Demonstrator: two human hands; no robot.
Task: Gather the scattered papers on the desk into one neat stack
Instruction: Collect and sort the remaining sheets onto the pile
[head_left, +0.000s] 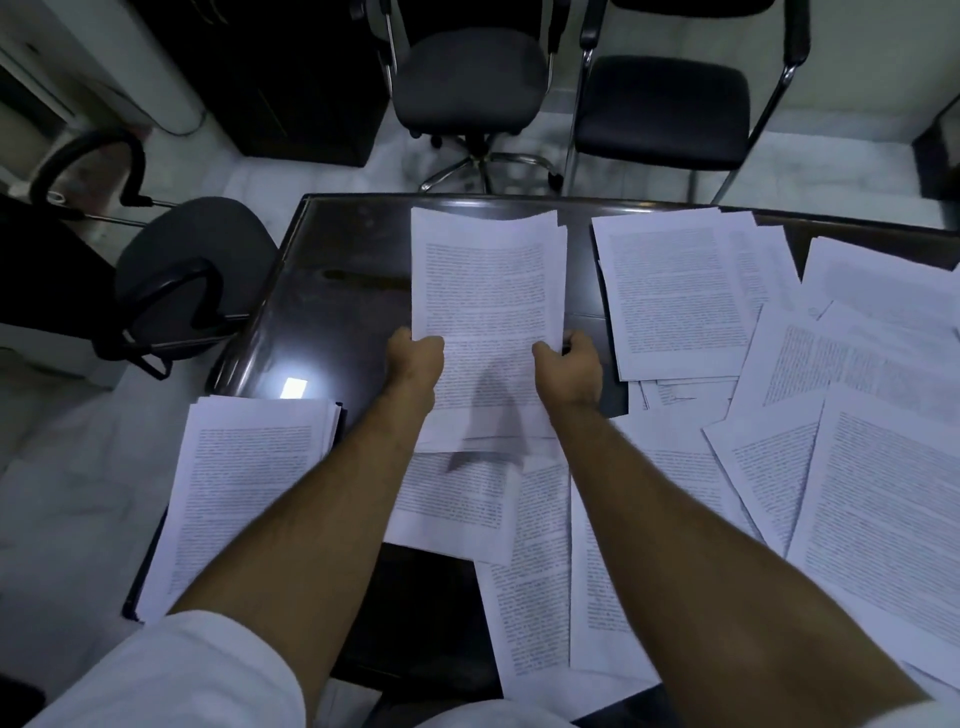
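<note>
Your left hand (418, 358) and right hand (571, 366) both hold a bundle (485, 291) of printed sheets over the middle of the dark worktop (337, 291). Each grip is closed on the bundle: the left pinches its left edge, the right pinches its right edge, thumbs on the top page. The bundle's far edge curls a little, and the sheets in it are not quite flush at the near end.

A pile (244, 488) of pages lies on the near left corner of the worktop, on top of a dark folder (136, 587) whose edge shows along its left side. It sits just beside your left forearm.

Loose sheets (831, 415) cover the right half of the worktop, overlapping at different angles. One squarer group (670, 291) lies near the far edge, just right of the bundle, apart from it. More pages (524, 561) lie between your forearms and under the right one, some hanging over the near edge.

Beyond the worktop stand two dark chairs (660, 104), and a third chair (192, 265) stands at the left.
</note>
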